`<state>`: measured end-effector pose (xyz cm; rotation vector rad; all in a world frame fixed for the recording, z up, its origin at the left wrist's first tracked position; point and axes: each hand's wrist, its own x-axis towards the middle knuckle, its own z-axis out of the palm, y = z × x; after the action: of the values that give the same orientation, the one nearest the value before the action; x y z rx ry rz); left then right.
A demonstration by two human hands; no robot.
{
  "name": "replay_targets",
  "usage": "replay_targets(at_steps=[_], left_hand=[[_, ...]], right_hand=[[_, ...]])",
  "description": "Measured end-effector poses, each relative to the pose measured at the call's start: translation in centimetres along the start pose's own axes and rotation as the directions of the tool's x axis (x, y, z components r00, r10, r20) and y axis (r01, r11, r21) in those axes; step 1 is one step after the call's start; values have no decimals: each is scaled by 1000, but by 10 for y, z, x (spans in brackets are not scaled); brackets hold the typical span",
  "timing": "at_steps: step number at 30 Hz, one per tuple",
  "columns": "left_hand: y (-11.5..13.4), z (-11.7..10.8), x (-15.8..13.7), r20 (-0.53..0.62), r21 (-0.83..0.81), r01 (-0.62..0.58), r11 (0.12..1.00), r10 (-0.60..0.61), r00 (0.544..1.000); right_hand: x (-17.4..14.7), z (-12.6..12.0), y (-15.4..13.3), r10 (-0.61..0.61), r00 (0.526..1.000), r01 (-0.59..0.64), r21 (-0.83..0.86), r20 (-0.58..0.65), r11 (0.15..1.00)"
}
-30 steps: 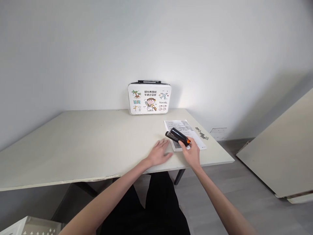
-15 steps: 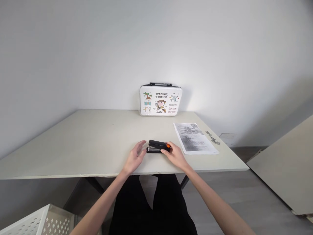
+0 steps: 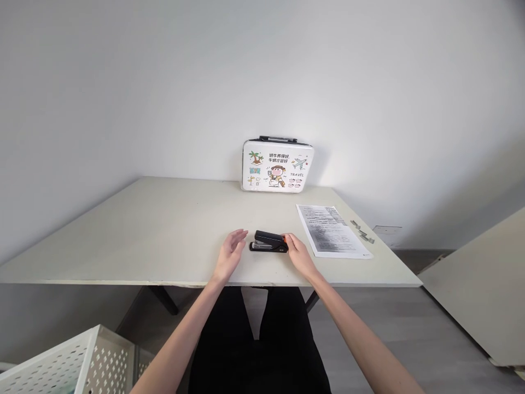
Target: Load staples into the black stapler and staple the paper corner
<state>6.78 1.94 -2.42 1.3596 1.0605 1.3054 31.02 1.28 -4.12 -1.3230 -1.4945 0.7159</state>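
A black stapler (image 3: 268,242) lies on the table near its front edge, its top arm raised a little above the base at the left end. My right hand (image 3: 299,253) is closed at the stapler's rear end, fingers against it, partly covering a small orange part. Just left of the stapler's front end, my left hand (image 3: 230,254) is open, fingers loosely curved and apart, holding nothing. A printed sheet of paper (image 3: 332,232) rests flat to the right of my right hand.
Several small strips of staples (image 3: 363,232) lie by the table's right edge. A white cartoon-printed case (image 3: 276,167) with a black handle stands at the back against the wall. Below left is a white perforated basket (image 3: 110,361). The table (image 3: 164,230) has a straight front edge.
My right thumb has come off the stapler's near side, and the hand now sits farther back at its rear end. The view has shifted slightly. My left hand stays open beside the stapler.
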Motion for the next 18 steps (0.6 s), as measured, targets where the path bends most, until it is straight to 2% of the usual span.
replay_targets(at_steps=[6,14,18], left_hand=[[-9,-7,5,-185,-183,-57,981,22,982],[-13,-9,5,-186,-151,-82,985,53,981],[-15,-11,3,-167,-99,-67,993,50,985]], right_hand=[[1,2,6,-46,999,46,-25,0,999],[-4,1,-1,-58,998,58,-29,-2,998],[-6,1,-1,-31,997,38,-95,69,995]])
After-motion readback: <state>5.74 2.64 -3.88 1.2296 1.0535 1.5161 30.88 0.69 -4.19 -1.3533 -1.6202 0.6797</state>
